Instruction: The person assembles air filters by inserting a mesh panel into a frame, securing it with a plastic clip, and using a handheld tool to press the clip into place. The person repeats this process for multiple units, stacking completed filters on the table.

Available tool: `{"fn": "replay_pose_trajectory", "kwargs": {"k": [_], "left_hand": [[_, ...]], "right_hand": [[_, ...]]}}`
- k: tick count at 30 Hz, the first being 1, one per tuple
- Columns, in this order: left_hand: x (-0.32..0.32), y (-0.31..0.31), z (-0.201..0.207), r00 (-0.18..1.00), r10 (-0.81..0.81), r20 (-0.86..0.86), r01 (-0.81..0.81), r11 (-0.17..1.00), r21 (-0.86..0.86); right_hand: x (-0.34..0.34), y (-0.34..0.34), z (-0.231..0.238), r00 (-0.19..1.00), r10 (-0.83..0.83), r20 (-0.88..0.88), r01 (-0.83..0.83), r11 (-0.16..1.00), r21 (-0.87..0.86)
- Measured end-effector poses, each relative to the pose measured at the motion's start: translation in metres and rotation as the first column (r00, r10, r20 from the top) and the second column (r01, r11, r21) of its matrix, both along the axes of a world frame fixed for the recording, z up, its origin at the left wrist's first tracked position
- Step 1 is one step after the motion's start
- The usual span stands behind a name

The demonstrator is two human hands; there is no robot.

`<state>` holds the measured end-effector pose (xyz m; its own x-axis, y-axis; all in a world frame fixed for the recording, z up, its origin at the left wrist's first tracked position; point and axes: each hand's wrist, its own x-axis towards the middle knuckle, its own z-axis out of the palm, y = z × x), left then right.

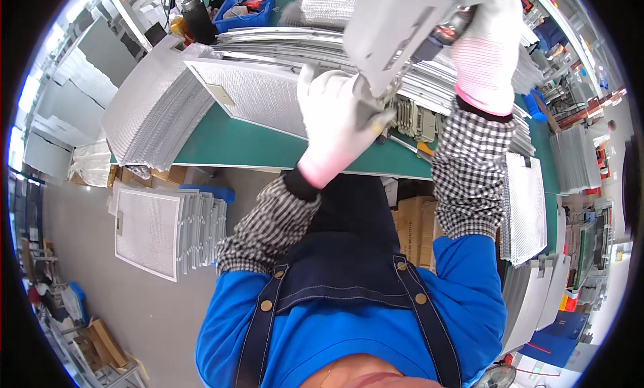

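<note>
My left hand (337, 113), in a white glove with a pink cuff, is closed around the right end of a framed metal mesh panel (261, 93). The panel stands tilted at the table's near edge, with a small tan plate near its left end. My right hand (493, 52), gloved likewise, is raised at the upper right and grips a large grey-white tool (396, 32); its fingers are partly hidden. The tool's narrow metal tip comes down close beside my left thumb. Just right of that tip stands a row of small beige metal pieces (416, 120).
Mesh panels stand stacked on the green table (208, 143) at left (157, 109) and behind. A yellow-handled tool (422, 148) lies near the front edge. At the back are a blue bin (245, 9) and a dark bottle (198, 19). More panels (168, 230) stand below left.
</note>
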<state>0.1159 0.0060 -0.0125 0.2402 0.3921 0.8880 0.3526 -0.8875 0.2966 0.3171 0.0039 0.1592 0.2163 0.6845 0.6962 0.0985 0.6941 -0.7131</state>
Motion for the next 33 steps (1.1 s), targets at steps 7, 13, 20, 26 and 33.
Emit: {"fn": "replay_pose_trajectory", "kwargs": {"k": [7, 13, 20, 26, 33], "left_hand": [[-0.23, 0.021, -0.057, 0.564, 0.413, 0.715, 0.518, 0.498, -0.696], [-0.287, 0.023, -0.082, 0.723, 0.277, 0.634, 0.472, 0.473, -0.744], [-0.155, 0.038, -0.036, 0.894, -0.071, 0.442, 0.391, 0.606, -0.693], [-0.094, 0.024, -0.002, 0.938, -0.16, -0.308, 0.032, 0.924, -0.382], [-0.051, 0.02, -0.03, 0.863, -0.011, -0.505, -0.011, 0.999, -0.04]], "right_hand": [[0.017, -0.044, 0.015, 0.99, 0.114, -0.078, -0.11, 0.993, 0.047], [-0.037, -0.022, 0.007, 0.925, 0.314, -0.214, -0.312, 0.949, 0.044], [-0.049, 0.006, 0.009, 0.884, -0.297, 0.361, 0.047, 0.824, 0.564], [-0.059, -0.002, 0.001, 0.998, 0.056, 0.031, -0.061, 0.982, 0.18], [-0.067, 0.004, -0.005, 0.999, 0.002, -0.051, -0.004, 0.999, -0.036]]}}
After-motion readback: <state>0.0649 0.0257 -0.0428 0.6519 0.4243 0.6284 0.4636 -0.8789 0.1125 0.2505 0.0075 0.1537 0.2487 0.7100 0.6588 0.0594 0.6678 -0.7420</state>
